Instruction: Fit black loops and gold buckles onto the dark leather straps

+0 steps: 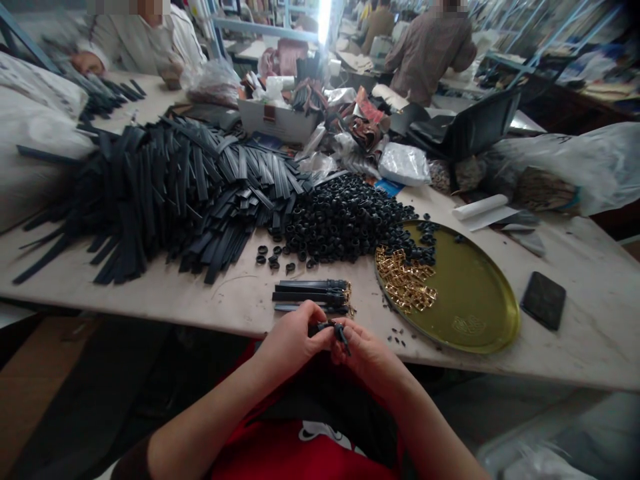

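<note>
My left hand point(299, 331) and my right hand point(363, 348) meet at the table's front edge. Both are closed on a dark leather strap point(342, 337), a short piece of which shows between the fingers; the rest is hidden. Just beyond my left hand lie several finished straps point(310, 293) in a row, gold buckles at their right ends. Further back is a heap of small black loops point(345, 220). Loose gold buckles point(406, 280) lie in the left part of a round gold tray point(470, 300), to the right of my hands.
A large pile of dark flat straps point(165, 187) covers the table's left side. A black phone point(543, 300) lies right of the tray. Behind are a white box point(277, 120), a silvery packet point(404, 164) and plastic bags. Two people point(430, 50) are across the table area.
</note>
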`<control>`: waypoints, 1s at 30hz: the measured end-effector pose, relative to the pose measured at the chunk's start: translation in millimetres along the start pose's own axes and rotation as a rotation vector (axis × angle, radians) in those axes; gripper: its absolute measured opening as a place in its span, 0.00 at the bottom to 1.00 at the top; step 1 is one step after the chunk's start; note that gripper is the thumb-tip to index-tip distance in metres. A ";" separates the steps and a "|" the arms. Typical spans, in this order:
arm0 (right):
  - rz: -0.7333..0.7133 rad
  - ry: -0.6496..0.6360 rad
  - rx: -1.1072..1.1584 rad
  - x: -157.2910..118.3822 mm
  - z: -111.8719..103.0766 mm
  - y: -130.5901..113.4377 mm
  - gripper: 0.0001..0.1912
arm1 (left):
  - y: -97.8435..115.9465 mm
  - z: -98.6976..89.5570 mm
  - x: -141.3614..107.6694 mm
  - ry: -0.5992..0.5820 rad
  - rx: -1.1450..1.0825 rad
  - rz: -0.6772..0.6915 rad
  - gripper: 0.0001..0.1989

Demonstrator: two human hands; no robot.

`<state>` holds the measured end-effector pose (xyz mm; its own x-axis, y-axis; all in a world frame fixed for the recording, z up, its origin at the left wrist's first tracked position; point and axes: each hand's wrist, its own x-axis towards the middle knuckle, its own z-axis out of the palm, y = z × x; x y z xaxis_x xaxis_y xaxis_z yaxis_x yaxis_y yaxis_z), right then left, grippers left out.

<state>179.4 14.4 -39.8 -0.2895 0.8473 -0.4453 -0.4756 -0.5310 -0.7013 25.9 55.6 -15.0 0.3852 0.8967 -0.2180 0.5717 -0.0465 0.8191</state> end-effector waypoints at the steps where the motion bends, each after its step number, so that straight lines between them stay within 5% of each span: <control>1: 0.019 -0.021 0.026 -1.2 0.0 1.9 0.16 | 0.5 -0.1 -2.3 0.001 0.040 0.005 0.12; 4: 0.013 -0.038 0.074 -5.6 0.1 7.0 0.14 | 2.7 -0.1 -10.0 0.012 0.060 -0.006 0.11; 7: -0.082 0.013 0.015 -10.8 2.0 9.8 0.14 | 5.2 -0.3 -19.1 -0.058 -0.148 -0.022 0.11; 11: -0.287 0.246 -0.236 -15.7 6.3 11.4 0.14 | 8.2 -2.1 -31.4 -0.203 -0.507 -0.067 0.13; 15: -0.506 0.441 -0.574 -20.0 6.8 12.8 0.13 | 9.5 -2.7 -39.1 -0.209 -0.538 -0.095 0.13; 20: -0.500 0.234 -0.906 -30.8 2.7 11.2 0.03 | 4.6 7.1 -40.3 -0.257 -0.529 -0.138 0.11; 30: -0.506 -0.006 -1.220 -44.6 -2.4 2.5 0.05 | 1.0 9.7 -38.8 -0.440 -0.616 -0.189 0.12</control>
<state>193.1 -24.8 -23.0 -0.3076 0.9514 0.0125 0.5159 0.1778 -0.8380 18.5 16.4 -10.9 0.6468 0.6017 -0.4686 0.2009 0.4583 0.8658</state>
